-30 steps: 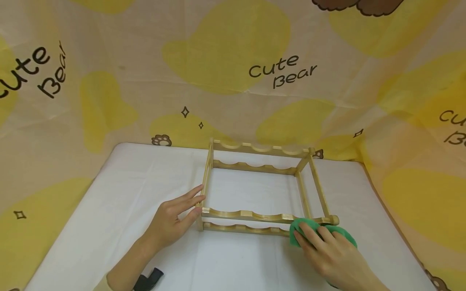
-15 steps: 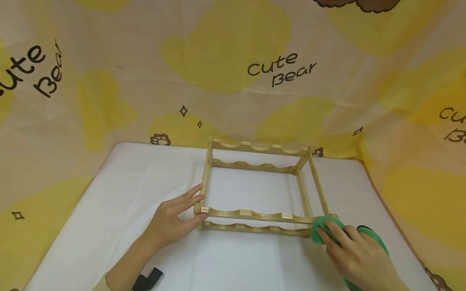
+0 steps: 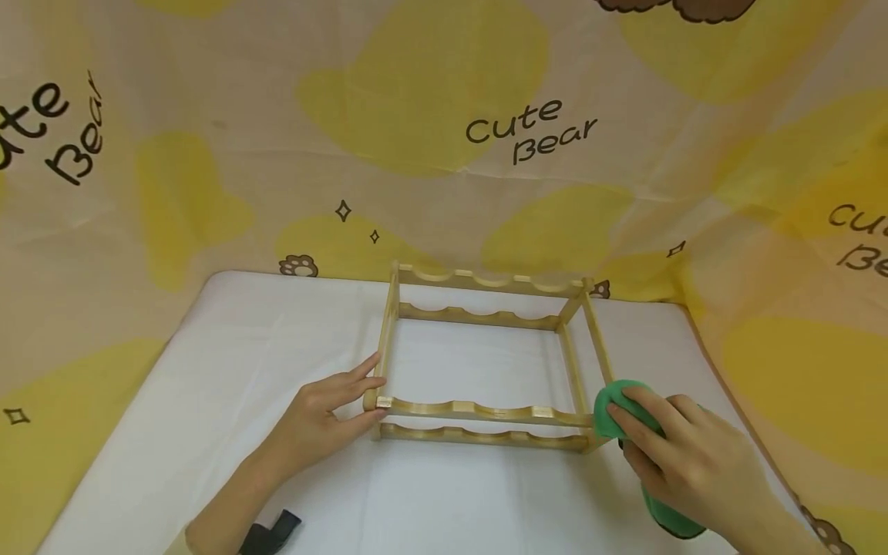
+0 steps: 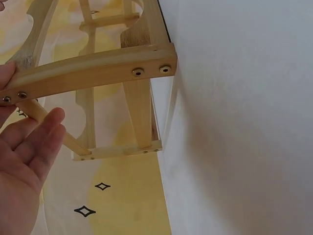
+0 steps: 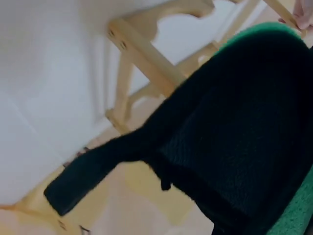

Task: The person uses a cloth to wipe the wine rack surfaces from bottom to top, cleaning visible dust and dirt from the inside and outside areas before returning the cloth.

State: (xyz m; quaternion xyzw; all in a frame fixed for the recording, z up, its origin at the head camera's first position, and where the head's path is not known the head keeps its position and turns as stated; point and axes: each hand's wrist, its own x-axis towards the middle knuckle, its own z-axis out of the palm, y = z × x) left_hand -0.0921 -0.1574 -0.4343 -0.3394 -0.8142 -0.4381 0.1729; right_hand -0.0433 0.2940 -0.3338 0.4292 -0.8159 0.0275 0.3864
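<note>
A pale wooden rack [image 3: 463, 408] with scalloped rails, looking like a wine rack, stands on the white-covered table. My left hand [image 3: 319, 420] holds its front left corner, thumb at the front and fingers along the side bar. Screw heads show on the rack's side piece [image 4: 98, 71] in the left wrist view, where the lower fingers lie loose below it. My right hand [image 3: 701, 451] grips a bunched green cloth [image 3: 627, 401] over the front right corner, hiding that corner. The cloth's dark side [image 5: 234, 122] and a strap-like tab fill much of the right wrist view.
A small black object [image 3: 280, 530] lies on the table beside my left forearm. Behind the rack and at both sides rises a yellow patterned fabric [image 3: 416, 92] with lettering. The white tabletop [image 3: 451, 501] extends in front of the rack.
My right hand has slid the green cloth rightward along the front rail, then up onto the corner. The left thumb has shifted slightly at its corner; the rack stays in place.
</note>
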